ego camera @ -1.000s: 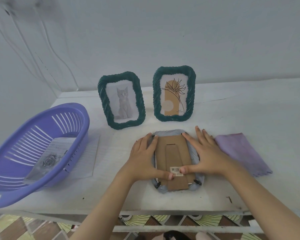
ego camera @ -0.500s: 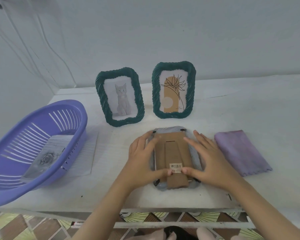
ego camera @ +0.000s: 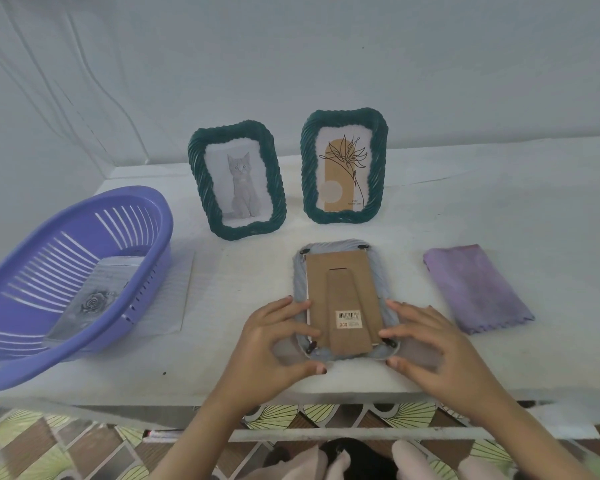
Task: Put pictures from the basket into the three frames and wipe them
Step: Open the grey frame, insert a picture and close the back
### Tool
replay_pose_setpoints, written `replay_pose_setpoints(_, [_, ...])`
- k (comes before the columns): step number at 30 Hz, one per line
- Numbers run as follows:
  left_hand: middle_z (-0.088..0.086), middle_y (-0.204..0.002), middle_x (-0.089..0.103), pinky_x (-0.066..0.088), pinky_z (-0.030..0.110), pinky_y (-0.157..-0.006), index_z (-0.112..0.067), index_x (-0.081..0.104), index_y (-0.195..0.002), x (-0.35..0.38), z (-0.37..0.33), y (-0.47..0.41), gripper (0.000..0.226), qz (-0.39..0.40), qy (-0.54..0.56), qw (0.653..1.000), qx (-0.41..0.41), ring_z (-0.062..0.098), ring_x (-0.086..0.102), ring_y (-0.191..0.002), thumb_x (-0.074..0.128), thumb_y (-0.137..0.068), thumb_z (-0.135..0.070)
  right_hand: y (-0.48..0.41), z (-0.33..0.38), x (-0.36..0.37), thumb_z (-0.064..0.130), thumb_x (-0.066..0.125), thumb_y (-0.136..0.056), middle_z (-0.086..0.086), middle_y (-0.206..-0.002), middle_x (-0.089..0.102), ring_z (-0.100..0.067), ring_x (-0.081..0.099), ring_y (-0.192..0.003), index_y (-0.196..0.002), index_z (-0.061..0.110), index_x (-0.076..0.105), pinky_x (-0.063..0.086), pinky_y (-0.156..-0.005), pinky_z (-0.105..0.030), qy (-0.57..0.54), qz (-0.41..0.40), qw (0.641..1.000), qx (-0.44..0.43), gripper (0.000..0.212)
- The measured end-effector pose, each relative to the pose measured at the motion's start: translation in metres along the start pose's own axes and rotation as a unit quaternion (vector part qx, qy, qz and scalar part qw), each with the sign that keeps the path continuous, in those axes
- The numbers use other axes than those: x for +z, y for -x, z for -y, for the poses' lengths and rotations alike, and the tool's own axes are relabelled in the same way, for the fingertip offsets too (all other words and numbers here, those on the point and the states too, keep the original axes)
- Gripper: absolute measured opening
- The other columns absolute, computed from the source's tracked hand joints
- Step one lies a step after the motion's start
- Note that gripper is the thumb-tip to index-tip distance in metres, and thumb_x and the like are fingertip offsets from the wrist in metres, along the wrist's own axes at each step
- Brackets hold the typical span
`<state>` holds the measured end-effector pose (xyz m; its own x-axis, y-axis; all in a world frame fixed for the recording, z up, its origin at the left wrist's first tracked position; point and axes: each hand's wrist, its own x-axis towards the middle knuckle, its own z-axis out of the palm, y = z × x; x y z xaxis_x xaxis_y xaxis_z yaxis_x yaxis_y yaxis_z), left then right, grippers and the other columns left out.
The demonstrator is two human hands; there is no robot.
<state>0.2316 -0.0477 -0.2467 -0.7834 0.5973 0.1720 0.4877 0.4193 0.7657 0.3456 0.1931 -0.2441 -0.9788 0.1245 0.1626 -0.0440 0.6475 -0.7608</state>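
One purple basket (ego camera: 32, 271) sat at the far left of the white table (ego camera: 499, 209), and a grey rose picture (ego camera: 90, 303) lay inside it. Just right of the basket, a white sheet (ego camera: 174, 299) lay flat, partly tucked under the basket's side. Further back, the cat frame (ego camera: 238, 181) stood upright in its dark green border.

Near the table's front edge, the left hand (ego camera: 274, 348) gripped the lower left corner of the face-down frame (ego camera: 342, 299), with its fingers curled over the side rim and its thumb under the bottom rim. That frame lay flat with its brown cardboard back and folded stand facing up, and a barcode sticker (ego camera: 349, 319) was on the stand. Behind it, the flower frame (ego camera: 343, 166) stood upright beside the cat frame, the two apart.

The right hand (ego camera: 426, 348), somewhat blurred, held the frame's lower right corner, with its fingertips on the backing and its thumb at the rim below. A folded purple cloth (ego camera: 475, 289) lay to the right, clear of the hand.
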Motion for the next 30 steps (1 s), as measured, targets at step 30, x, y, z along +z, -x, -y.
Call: replay_pose_setpoints(30, [-0.024,-0.133,0.035,0.020,0.013,-0.104,-0.027,0.053,-0.127,0.003,-0.015,-0.003,0.060,-0.006,-0.037,0.997,-0.063,-0.005,0.028,-0.124,0.076,-0.072,-0.033,-0.009,0.027,0.008,0.034,0.058,-0.087,0.013,-0.151,0.020,0.002,0.014,-0.135,-0.130,0.029,0.050,0.011,-0.107,-0.021,0.011,-0.007,0.994,0.110,0.044])
